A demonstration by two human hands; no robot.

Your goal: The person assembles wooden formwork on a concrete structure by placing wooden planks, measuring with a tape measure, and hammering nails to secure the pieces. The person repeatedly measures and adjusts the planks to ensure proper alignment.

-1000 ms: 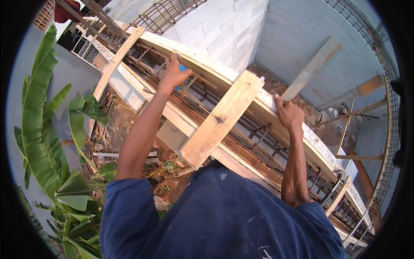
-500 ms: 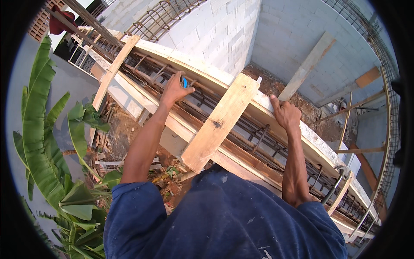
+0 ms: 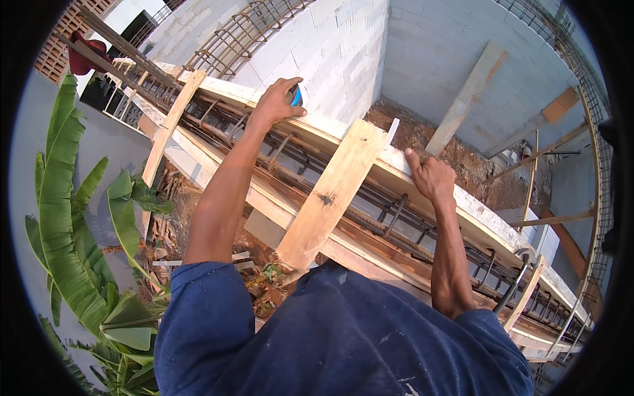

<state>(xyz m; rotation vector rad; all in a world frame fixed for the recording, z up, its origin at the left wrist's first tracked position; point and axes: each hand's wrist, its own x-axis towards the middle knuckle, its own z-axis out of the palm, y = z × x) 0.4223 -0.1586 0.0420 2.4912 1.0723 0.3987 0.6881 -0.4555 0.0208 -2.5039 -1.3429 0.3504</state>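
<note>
My left hand (image 3: 276, 107) is closed round a small blue and dark tape measure (image 3: 294, 96), held just above the far side board of the timber formwork (image 3: 333, 125). Most of the tape measure sits behind my palm and fingers. Farther right, my right hand (image 3: 436, 177) grips the top edge of that same far board, its fingers curled over and partly hidden. Between my hands a short wooden plank (image 3: 333, 195) lies across both side boards. A narrow white strip (image 3: 393, 131) sticks up beside the plank's far end.
Steel reinforcing bars (image 3: 290, 155) run inside the formwork. More wooden cross pieces (image 3: 173, 125) span it, and a metal clamp (image 3: 515, 284) grips it at right. Beyond stand pale block walls (image 3: 456, 59) with a leaning timber (image 3: 465, 99). Banana leaves (image 3: 66, 211) grow at left.
My left hand has moved up and away from me with the tape measure, from over the bars to the far board. More of the white strip shows. My right hand keeps its hold.
</note>
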